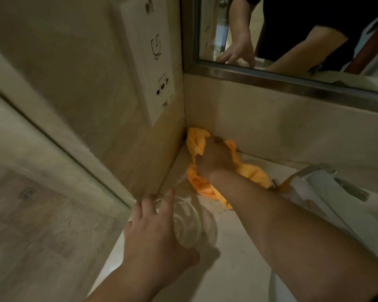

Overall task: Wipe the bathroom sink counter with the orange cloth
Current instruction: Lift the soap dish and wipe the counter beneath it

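Note:
My right hand presses the orange cloth into the far left corner of the pale counter, where the side wall meets the backsplash. Its fingers curl into the bunched fabric, which spreads out to both sides of the hand. My left hand grips a clear glass from above at the counter's left edge, thumb on the near side, fingers over the rim. I cannot tell whether the glass is lifted or standing on the counter.
A white socket plate hangs on the left wall. The mirror above the backsplash reflects my arms. A chrome faucet and the white sink rim lie to the right. The wooden floor shows beyond the counter's left edge.

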Demonstrator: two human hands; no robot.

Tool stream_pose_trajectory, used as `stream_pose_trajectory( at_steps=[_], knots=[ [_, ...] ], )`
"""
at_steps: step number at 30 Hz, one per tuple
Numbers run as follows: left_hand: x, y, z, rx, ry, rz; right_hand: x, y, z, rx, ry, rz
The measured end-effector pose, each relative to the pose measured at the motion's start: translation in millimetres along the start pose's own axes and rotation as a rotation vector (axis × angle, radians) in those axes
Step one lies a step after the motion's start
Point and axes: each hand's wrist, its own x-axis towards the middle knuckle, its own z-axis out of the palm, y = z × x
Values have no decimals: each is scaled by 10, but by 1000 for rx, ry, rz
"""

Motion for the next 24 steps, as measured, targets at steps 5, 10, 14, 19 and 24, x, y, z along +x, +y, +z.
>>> stream_pose_trajectory(
  at_steps=[5,10,14,19,24],
  knots=[
    [-113,-95,-58,-11,-13,-13,8,-38,-133,-133,-150,-195],
    [-225,-125,-219,-47,54,-8,-251,-82,-115,-217,-408,-239],
    [-372,-141,-352,-124,85,29,-573,-159,9,-302,-419,-365],
    [-530,-96,-509,-159,142,63,-1138,-51,99,26,-477,-311],
    [-617,-26,-702,-127,168,87,-1512,67,-190,156,-500,-406]
  ],
)
